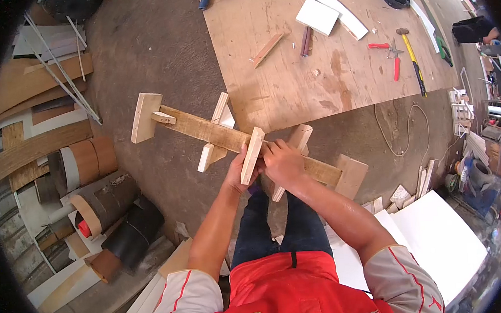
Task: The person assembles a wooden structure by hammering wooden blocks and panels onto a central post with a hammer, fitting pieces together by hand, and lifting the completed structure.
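A long wooden frame (200, 127) with short cross pieces fixed along it hangs in front of me, tilted down to the right. Around the middle cross piece (253, 156), my left hand (240, 173) is closed, its thumb against the wood. My right hand (283, 162) is closed over the long bar just right of that piece; whether its fingers pinch anything small there is hidden. An end board (146, 117) caps the left end, and another end board (351, 176) caps the right.
Ahead stands a plywood table (281, 91) bearing a hammer (412, 60), red-handled pliers (394, 53), white boards (317, 16) and a wood strip (268, 50). Rolled sheets (132, 232) and planks lie to the left. White panels (439, 242) lie at lower right.
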{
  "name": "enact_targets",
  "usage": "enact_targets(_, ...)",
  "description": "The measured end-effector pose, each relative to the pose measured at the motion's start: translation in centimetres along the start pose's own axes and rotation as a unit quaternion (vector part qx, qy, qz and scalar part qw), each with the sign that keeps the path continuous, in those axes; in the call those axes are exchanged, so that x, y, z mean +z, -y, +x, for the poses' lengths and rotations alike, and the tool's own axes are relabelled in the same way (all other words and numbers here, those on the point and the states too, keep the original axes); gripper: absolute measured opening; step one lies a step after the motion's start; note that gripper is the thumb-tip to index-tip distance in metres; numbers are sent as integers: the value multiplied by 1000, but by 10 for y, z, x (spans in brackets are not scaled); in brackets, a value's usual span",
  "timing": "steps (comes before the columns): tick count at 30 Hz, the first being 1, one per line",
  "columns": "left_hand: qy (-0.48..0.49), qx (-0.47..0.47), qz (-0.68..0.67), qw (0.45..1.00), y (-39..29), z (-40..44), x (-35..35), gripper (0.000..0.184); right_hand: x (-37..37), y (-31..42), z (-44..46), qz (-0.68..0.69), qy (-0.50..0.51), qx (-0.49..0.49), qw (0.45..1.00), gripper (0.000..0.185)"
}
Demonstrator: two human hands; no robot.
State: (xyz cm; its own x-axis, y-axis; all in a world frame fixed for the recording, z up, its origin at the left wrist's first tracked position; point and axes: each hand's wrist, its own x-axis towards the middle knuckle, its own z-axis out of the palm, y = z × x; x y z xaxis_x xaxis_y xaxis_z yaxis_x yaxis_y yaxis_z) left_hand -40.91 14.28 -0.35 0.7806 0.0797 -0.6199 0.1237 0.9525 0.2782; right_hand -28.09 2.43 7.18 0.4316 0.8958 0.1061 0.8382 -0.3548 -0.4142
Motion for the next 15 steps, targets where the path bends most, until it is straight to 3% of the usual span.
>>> enact_targets(4,-2,-17,-30,999,-3,0,-3,50,-2,5,7,-28,57,23,998,22)
enact_targets(15,61,-87,8,994,-22,6,-6,52,-6,18,7,-63,32,40,997,18)
